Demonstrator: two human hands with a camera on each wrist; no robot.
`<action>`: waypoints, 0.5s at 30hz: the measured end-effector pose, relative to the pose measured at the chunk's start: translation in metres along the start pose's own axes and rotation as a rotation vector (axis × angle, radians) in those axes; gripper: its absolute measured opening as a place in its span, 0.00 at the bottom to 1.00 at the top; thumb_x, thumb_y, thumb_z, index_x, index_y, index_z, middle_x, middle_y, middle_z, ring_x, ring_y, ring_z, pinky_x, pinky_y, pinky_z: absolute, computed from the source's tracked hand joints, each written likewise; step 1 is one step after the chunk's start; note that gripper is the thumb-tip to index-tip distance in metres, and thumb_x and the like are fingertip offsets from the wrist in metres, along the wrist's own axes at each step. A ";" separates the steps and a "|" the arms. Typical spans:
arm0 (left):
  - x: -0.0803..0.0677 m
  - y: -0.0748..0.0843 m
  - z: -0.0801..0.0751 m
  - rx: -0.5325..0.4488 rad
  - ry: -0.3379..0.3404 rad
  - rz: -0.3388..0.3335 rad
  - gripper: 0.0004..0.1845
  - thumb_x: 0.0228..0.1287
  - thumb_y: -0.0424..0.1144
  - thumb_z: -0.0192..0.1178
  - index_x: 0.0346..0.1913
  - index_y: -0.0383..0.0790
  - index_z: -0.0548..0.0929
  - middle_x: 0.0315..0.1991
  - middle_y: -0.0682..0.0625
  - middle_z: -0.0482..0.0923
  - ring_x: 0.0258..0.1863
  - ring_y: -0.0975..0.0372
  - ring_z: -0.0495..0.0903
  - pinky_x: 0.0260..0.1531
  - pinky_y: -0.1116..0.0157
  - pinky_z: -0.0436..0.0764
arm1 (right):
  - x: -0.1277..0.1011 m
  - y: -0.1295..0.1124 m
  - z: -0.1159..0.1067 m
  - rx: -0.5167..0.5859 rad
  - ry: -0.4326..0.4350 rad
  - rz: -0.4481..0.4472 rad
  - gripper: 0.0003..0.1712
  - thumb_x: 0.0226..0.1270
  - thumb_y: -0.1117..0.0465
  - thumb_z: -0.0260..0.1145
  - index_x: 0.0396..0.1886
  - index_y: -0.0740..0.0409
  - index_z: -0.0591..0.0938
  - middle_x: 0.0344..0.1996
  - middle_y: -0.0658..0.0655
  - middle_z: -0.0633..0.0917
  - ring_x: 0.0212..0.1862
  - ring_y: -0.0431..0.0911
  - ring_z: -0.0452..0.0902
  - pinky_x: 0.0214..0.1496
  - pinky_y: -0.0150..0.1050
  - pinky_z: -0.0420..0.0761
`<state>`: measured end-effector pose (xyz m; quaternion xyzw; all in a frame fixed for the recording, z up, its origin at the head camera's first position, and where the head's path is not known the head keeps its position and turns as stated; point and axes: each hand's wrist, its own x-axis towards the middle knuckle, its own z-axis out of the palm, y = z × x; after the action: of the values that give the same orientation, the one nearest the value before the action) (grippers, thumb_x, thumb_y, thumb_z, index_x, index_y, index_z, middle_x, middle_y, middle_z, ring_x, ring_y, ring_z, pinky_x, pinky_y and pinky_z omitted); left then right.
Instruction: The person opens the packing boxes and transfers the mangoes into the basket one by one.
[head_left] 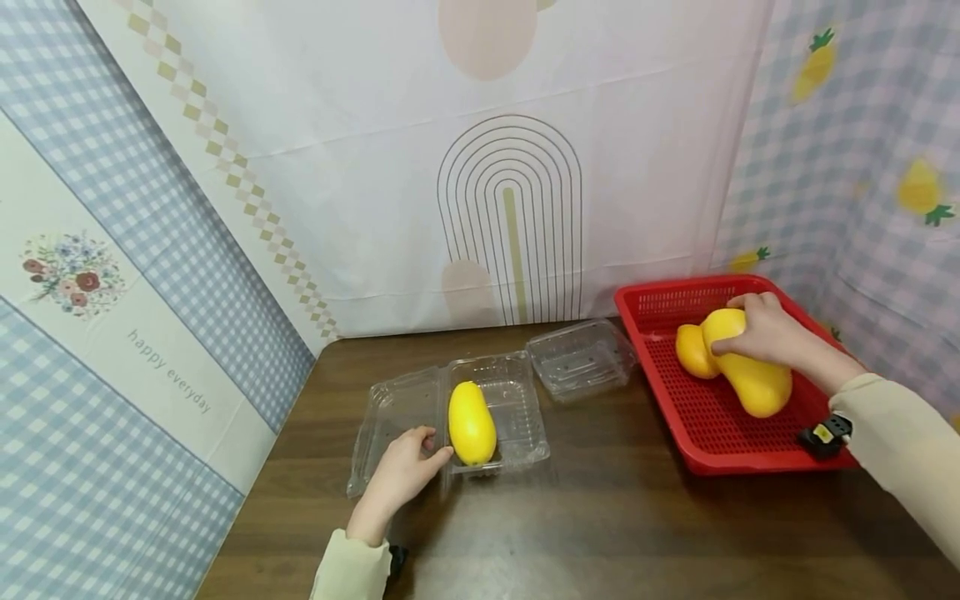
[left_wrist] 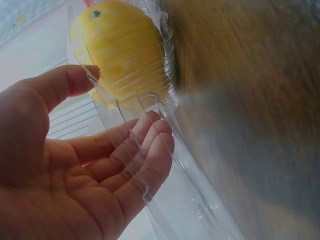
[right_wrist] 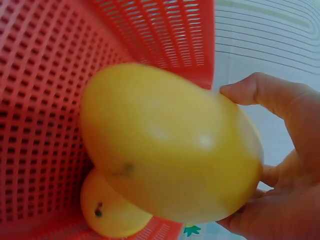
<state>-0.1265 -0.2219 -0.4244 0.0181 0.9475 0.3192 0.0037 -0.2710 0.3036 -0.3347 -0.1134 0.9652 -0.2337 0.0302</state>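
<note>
A clear plastic clamshell box (head_left: 517, 417) lies open on the brown table, with one yellow mango (head_left: 472, 423) in its tray. My left hand (head_left: 405, 471) rests at the hinge beside that mango (left_wrist: 122, 55), fingers relaxed and touching the clear plastic (left_wrist: 150, 150). At the right stands a red mesh basket (head_left: 712, 425). My right hand (head_left: 765, 332) grips a large yellow mango (head_left: 753, 379) over the basket; its fingers (right_wrist: 270, 95) wrap the mango (right_wrist: 170, 145). A second, smaller mango (head_left: 693, 351) lies under it in the basket (right_wrist: 45, 100).
A second clear clamshell box (head_left: 581, 358), shut and holding nothing, sits between the open box and the basket. Patterned cloth walls close in the back and both sides. Bare brown tabletop (head_left: 600, 525) spreads along the front.
</note>
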 end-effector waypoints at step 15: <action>-0.001 0.002 0.000 0.018 -0.001 0.032 0.29 0.67 0.48 0.65 0.58 0.25 0.79 0.43 0.43 0.82 0.38 0.55 0.82 0.42 0.52 0.82 | -0.007 0.015 0.004 -0.189 -0.218 -0.039 0.50 0.49 0.50 0.78 0.55 0.87 0.66 0.47 0.82 0.67 0.42 0.62 0.70 0.44 0.54 0.77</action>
<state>-0.1257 -0.2200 -0.4234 0.0333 0.9499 0.3107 -0.0012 -0.2671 0.3169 -0.3451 -0.1590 0.9716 -0.1286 0.1194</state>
